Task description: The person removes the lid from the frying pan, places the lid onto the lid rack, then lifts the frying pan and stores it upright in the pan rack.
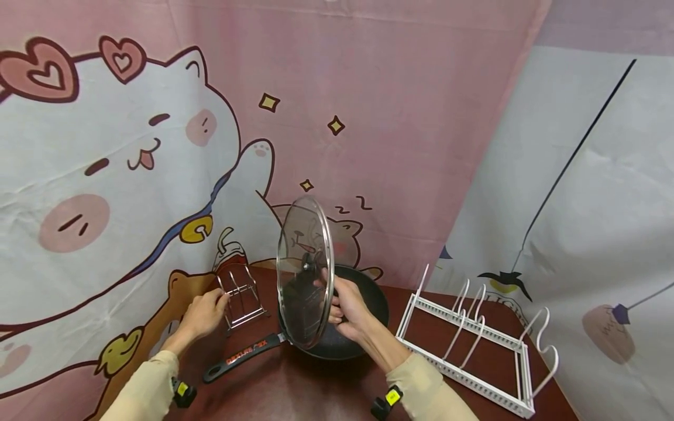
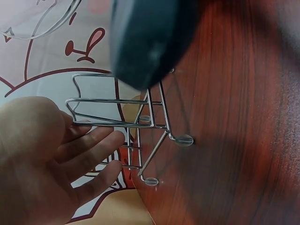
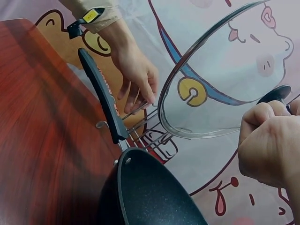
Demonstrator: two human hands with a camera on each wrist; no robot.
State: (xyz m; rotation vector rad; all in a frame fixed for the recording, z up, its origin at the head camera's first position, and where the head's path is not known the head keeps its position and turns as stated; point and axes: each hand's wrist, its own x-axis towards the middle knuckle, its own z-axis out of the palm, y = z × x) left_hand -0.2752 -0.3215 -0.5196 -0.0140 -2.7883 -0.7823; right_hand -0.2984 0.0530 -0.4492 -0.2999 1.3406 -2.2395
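By its dark knob, my right hand [image 1: 350, 307] grips a glass pot lid [image 1: 302, 292] with a steel rim. The lid stands nearly upright in the air above a dark frying pan [image 1: 371, 310], hiding part of it. My left hand [image 1: 205, 313] pinches the top wire of a small metal lid rack [image 1: 244, 304] between thumb and index finger. In the left wrist view the rack [image 2: 117, 101] stands on clear feet, and the other fingers of that hand [image 2: 42, 154] are loosely extended. The pan's black handle [image 3: 101, 89] lies close to the rack.
A white expandable rack [image 1: 463, 345] with upright wire dividers stands on the right of the dark red-brown table [image 1: 295, 392]. Cartoon-printed cloth [image 1: 400, 146] hangs behind and on both sides, close to the table's edges.
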